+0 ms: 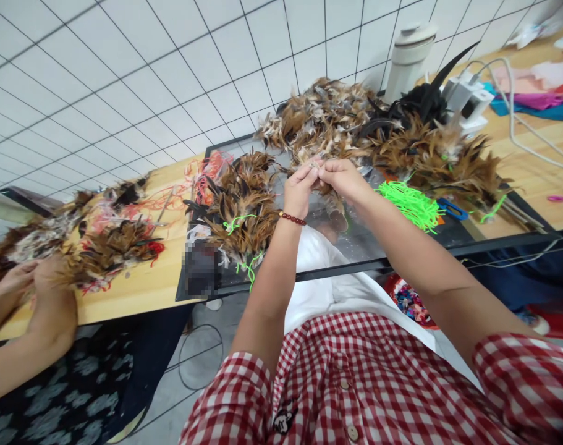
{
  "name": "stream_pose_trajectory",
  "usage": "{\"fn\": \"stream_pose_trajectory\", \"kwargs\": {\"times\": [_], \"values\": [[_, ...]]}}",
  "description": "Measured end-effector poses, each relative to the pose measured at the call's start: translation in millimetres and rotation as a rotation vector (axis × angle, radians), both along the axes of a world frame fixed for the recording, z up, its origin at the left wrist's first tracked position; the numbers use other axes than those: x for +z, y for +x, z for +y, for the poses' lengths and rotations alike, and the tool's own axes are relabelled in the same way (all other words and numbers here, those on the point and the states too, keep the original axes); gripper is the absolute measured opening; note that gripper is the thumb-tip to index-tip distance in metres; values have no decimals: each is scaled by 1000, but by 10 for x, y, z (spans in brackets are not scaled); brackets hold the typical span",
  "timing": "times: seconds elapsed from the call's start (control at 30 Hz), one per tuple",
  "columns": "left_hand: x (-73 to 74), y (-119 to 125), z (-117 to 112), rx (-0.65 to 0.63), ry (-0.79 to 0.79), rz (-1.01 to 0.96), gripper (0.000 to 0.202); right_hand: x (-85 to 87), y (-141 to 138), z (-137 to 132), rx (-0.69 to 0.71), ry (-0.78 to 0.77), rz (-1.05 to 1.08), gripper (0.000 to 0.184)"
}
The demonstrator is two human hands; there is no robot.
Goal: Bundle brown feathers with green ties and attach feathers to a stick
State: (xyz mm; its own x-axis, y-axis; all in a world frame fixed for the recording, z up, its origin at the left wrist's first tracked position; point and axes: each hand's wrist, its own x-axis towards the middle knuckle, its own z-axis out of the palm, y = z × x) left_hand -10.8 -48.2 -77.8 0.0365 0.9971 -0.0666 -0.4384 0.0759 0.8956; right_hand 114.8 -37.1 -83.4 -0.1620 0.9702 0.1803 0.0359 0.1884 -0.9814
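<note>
Above the middle of the dark-framed board, my left hand [300,185] and my right hand [343,177] meet at the fingertips. Both are closed in a pinch on what look like the pale ends of feathers [315,165]; the fingers cover most of them. Just beyond my hands rises a large heap of brown and cream feathers [325,117]. Tufts of brown feathers [248,198], some tied with green cord, lie to the left of my left wrist. Bright green cords [411,204] are bunched beside my right forearm.
Blue-handled scissors [452,210] lie right of the green cords. A white lidded cup [408,62] and a white charger with cables [469,93] stand behind. Tangled pink cords [211,170] lie at left. Further left, a co-worker's hands [35,275] handle feathers.
</note>
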Motion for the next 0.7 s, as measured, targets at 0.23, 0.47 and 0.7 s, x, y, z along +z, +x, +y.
{"fn": "stream_pose_trajectory", "kwargs": {"times": [0.23,0.47,0.7], "values": [[-58,-133,144,141,-80,-106,15,-49,237,110,-171,203,-529,19],[-42,-72,115,70,-116,78,16,-102,262,121,-188,508,-545,46],[0,10,40,17,-132,112,22,-108,239,105,-21,499,-533,45]]}}
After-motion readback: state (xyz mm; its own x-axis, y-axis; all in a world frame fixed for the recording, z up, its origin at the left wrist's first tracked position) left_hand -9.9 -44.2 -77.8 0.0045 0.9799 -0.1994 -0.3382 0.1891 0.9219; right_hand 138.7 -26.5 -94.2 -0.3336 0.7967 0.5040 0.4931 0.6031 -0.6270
